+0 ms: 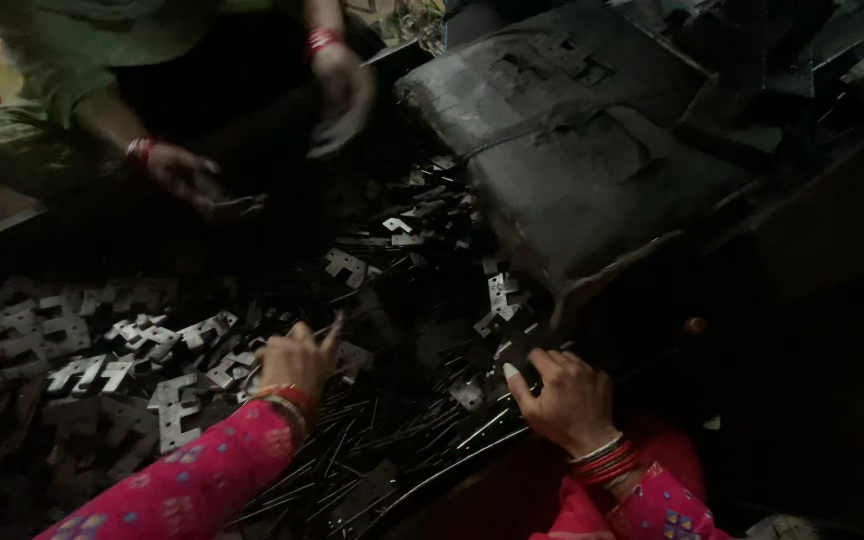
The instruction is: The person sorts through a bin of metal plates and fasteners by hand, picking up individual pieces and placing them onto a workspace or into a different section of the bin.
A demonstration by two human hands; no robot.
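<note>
We see our left hand (297, 362) lowered onto a heap of flat stamped metal plates (167, 355), its fingers drawn together with the index finger raised. It appears to pinch one small plate between thumb and fingers, though the dim light leaves this uncertain. The heap spreads to the left of this hand and beyond it, covering the dark work surface (772, 400) from the left edge to the centre.

Our right hand (564, 398) rests with fingers curled loosely downward and the thumb extended to the left. Its fingertips touch scattered plates and the ends of thin metal rods (422, 440); we cannot tell whether it grips anything. The rods lie in a loose bundle between our two hands, running diagonally toward us. Both of our wrists carry red bangles (607, 462) above pink patterned sleeves (192, 480).

Beyond the right hand, a large dark metal block (572, 150) lies tilted over the far side of the heap, with several plates just beside its near edge.

Across the heap sits a second person in green clothing (62, 60). That person's two hands (197, 180) hover over the far part of the plates, well apart from ours, one of them blurred.
</note>
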